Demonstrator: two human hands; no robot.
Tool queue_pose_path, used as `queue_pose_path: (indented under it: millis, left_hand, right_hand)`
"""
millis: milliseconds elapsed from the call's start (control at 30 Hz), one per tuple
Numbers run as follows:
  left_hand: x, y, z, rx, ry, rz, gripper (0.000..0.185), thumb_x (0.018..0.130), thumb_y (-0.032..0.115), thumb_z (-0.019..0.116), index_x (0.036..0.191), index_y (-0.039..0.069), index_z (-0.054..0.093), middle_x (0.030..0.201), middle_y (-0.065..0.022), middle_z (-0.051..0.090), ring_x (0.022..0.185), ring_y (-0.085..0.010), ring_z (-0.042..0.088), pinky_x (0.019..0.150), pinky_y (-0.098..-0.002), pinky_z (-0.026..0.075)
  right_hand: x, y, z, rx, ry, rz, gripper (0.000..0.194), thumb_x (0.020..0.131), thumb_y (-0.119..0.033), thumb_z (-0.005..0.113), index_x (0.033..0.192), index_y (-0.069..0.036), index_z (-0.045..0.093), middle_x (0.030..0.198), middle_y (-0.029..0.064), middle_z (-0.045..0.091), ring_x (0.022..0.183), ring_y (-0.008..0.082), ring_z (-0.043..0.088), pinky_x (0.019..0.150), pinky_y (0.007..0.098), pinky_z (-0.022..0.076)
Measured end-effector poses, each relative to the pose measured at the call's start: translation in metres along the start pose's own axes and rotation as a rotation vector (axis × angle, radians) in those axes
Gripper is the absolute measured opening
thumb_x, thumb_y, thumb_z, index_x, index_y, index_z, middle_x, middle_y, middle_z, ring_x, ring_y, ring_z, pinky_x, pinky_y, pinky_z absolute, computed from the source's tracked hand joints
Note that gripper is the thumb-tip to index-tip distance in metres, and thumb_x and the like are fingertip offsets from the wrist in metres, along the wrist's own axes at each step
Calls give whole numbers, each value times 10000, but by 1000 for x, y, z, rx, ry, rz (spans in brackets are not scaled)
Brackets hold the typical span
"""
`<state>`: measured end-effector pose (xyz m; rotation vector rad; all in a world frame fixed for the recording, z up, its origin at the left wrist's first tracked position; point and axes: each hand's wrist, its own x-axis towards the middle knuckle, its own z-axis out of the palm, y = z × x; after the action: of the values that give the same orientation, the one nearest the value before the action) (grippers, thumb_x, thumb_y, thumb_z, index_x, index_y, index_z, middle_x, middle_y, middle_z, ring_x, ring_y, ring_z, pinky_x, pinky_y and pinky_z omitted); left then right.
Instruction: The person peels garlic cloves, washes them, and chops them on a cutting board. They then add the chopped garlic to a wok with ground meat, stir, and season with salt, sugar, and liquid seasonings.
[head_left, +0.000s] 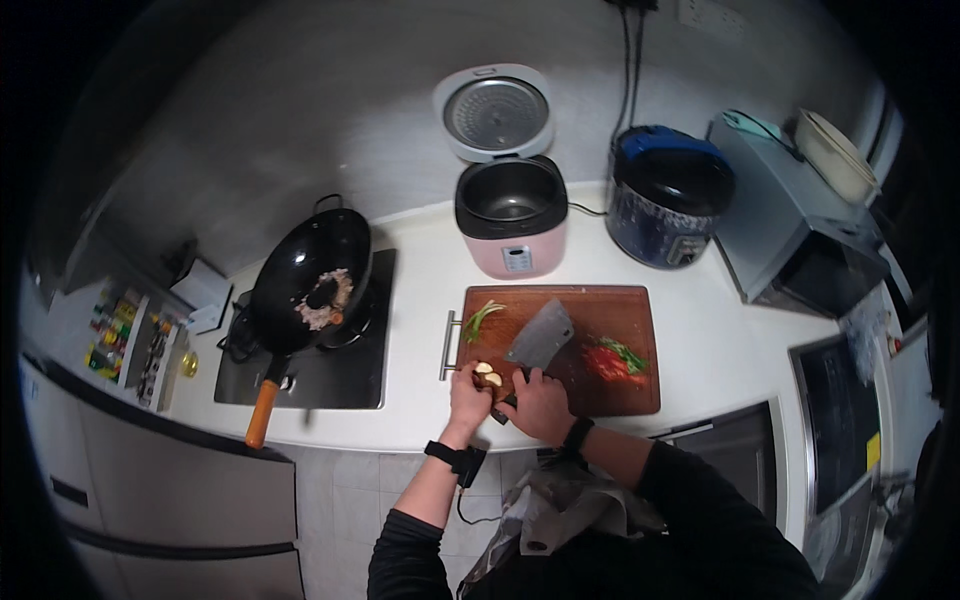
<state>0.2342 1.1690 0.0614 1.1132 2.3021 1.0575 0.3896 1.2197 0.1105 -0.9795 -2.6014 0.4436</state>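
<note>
A wooden cutting board (555, 296) lies on the counter before me. My right hand (541, 405) is closed round the dark handle of a cleaver (541, 334), whose broad blade rests over the middle of the board. Beside it, my left hand (471, 395) touches pale pieces that look like garlic cloves (492, 378) near the board's front left corner; whether its fingers grip one is unclear. Green onion pieces (481, 321) lie at the back left of the board. Chopped red pepper (609, 364) and green strips (624, 354) lie on the right.
At left, a wok (311, 270) holding what looks like minced meat (336, 294) sits on the stove (300, 390), its wooden handle (261, 414) jutting forward. Behind the board stands an open pink rice cooker (517, 251); a dark blue cooker (667, 199) and a microwave oven (795, 225) stand right.
</note>
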Motion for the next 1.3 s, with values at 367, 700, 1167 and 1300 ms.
queue_pose_path:
  millis: [367, 700, 1167, 1300]
  left_hand:
    - [15, 3, -19, 80, -61, 337, 395, 692, -7, 630, 1081, -19, 568, 995, -178, 517, 885, -326, 548, 771, -369, 467]
    - [13, 4, 2, -13, -63, 521, 276, 676, 77, 757, 877, 12, 580, 828, -90, 530, 655, -189, 543, 592, -290, 466]
    - [1, 38, 11, 174, 126, 593, 120, 745, 115, 694, 812, 49, 618, 861, -109, 523, 741, -305, 572, 596, -393, 463]
    - [5, 41, 15, 221, 185, 488, 121, 754, 110, 681, 813, 24, 620, 784, -139, 560, 679, -322, 579, 583, -401, 462]
  right_hand:
    - [-3, -5, 3, -50, -65, 410, 428, 795, -369, 608, 1063, -61, 479, 965, 220, 532, 735, 344, 631, 645, 409, 528]
    - [-8, 45, -58, 1521, -185, 802, 170, 816, 7, 554, 965, -6, 471, 706, 82, 541, 529, 165, 563, 414, 285, 465]
    - [-35, 47, -93, 219, -238, 342, 357, 905, -352, 490, 1074, -38, 478, 848, 228, 621, 821, 401, 599, 709, 483, 465]
    - [-33, 53, -81, 189, -240, 291, 354, 896, -318, 503, 1061, -7, 468, 840, 216, 624, 805, 399, 605, 716, 486, 471]
